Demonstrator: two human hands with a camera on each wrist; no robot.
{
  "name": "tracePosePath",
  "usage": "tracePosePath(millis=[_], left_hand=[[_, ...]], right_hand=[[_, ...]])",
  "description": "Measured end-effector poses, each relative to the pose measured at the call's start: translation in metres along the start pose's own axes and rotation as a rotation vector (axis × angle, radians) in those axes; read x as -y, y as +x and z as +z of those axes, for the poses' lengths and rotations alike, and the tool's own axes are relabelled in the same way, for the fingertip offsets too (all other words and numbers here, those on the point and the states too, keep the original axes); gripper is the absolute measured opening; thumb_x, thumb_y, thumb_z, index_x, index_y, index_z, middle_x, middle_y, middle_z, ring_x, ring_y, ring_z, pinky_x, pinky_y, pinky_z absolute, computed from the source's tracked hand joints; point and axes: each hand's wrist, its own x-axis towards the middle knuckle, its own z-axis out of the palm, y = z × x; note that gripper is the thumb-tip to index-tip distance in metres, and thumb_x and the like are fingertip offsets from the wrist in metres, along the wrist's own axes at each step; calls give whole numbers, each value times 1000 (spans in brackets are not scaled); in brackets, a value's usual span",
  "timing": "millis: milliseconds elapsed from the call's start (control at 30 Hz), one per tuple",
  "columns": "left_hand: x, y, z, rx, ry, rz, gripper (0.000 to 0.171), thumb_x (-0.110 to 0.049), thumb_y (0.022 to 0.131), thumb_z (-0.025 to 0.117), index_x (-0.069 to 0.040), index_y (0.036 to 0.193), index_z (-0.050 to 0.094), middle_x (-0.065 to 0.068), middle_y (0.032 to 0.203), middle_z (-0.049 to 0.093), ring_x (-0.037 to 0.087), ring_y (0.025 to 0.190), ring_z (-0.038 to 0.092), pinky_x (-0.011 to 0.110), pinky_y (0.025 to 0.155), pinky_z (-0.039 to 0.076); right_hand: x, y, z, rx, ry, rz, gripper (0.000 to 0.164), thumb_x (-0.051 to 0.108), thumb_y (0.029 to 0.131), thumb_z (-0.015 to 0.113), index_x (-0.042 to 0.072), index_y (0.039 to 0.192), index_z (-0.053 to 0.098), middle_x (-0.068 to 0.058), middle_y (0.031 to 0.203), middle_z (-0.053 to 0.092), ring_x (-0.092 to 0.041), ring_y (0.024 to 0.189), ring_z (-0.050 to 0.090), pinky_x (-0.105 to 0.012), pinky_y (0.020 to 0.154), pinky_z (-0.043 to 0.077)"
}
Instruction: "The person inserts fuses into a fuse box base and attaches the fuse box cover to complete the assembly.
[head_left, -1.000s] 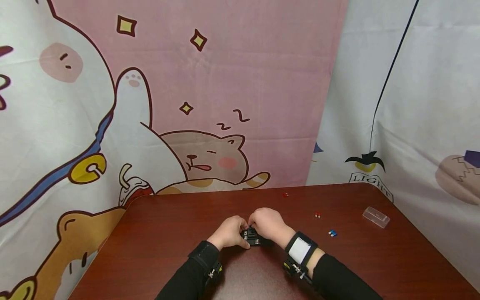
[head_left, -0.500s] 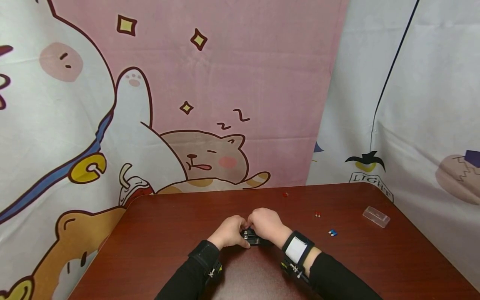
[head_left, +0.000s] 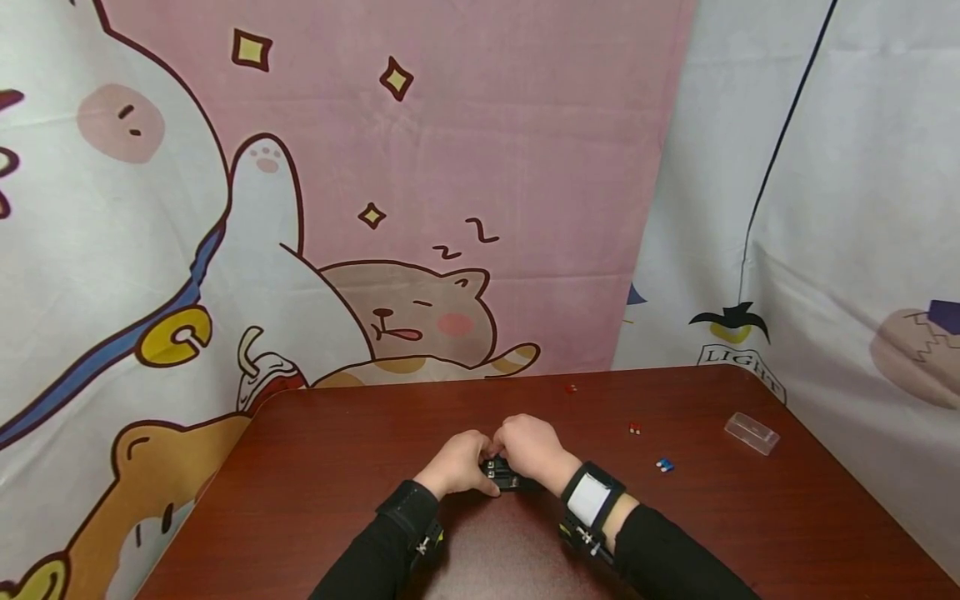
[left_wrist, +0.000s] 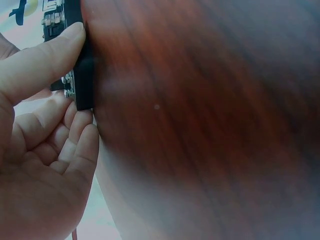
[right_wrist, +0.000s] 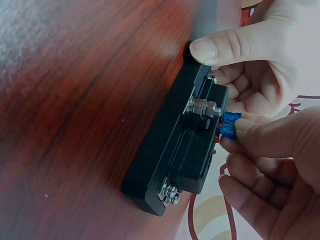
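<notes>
A black fuse block (head_left: 504,477) with metal studs and nuts lies on the table between my hands. My left hand (head_left: 457,465) grips its left end, thumb (left_wrist: 60,57) along the near edge and fingers curled at the other side. In the right wrist view, a blue blade fuse (right_wrist: 230,124) stands at the top face of the block (right_wrist: 195,155), beside small red-orange dots. My right hand (head_left: 534,450) pinches this fuse between thumb (right_wrist: 262,135) and forefinger. How deep the fuse sits in its slot cannot be told. The head view hides the fuse behind my right hand.
On the right of the brown table (head_left: 360,450) lie a clear plastic case (head_left: 752,433), blue fuses (head_left: 665,466) and red fuses (head_left: 635,428). A small red piece (head_left: 572,389) is near the back edge. A printed cloth (head_left: 480,167) hangs behind the table.
My right wrist has shifted slightly to the left, with the fingers staying at the fuse block. The left hand and the loose fuses have not visibly moved.
</notes>
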Motion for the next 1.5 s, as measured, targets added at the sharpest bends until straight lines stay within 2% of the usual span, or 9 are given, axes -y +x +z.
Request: tracePosePath(millis=[267, 600, 800, 967, 1167, 1500], left_hand=[[1, -2, 1, 5, -11, -12, 39, -16, 59, 96, -8, 87, 70, -6, 76, 60, 9, 69, 52, 28, 68, 45], [1, -1, 0, -1, -9, -13, 41, -16, 58, 96, -7, 88, 70, -4, 81, 60, 10, 72, 53, 29, 72, 46], [1, 0, -1, 5, 1, -21, 40, -17, 59, 96, -8, 89, 71, -6, 81, 60, 9, 72, 53, 30, 72, 46], [0, -1, 0, 4, 5, -15, 39, -18, 60, 95, -9, 88, 70, -7, 80, 59, 9, 72, 52, 29, 72, 46], [-1, -2, 0, 3, -11, -22, 40, -18, 60, 95, -10, 90, 70, -6, 82, 59, 9, 74, 53, 30, 74, 47], [-1, -3, 1, -4, 1, -44, 42, -20, 61, 95, -8, 93, 70, -4, 86, 59, 11, 78, 54, 33, 75, 47]], right_hand=[[2, 0, 3, -9, -32, 6, 11, 11, 80, 79, 22, 76, 78, 6, 75, 65, -14, 73, 62, -33, 57, 50], [3, 0, 2, -10, -43, 6, 12, 10, 79, 78, 22, 76, 78, 5, 75, 64, -15, 73, 62, -33, 57, 50], [2, 1, 2, 0, -23, 8, 11, 11, 82, 77, 20, 75, 78, 5, 73, 63, -14, 70, 61, -31, 58, 50], [-1, -2, -4, 29, 36, 16, 8, 12, 82, 79, 20, 78, 77, 6, 76, 66, -13, 72, 62, -33, 61, 51], [-10, -9, -15, 39, 140, 75, 5, 13, 84, 79, 16, 88, 78, 4, 83, 70, -15, 79, 64, -36, 68, 53], [-41, -29, -23, 41, 160, 163, 7, 13, 84, 79, 14, 91, 77, 4, 85, 69, -17, 82, 65, -38, 71, 52]])
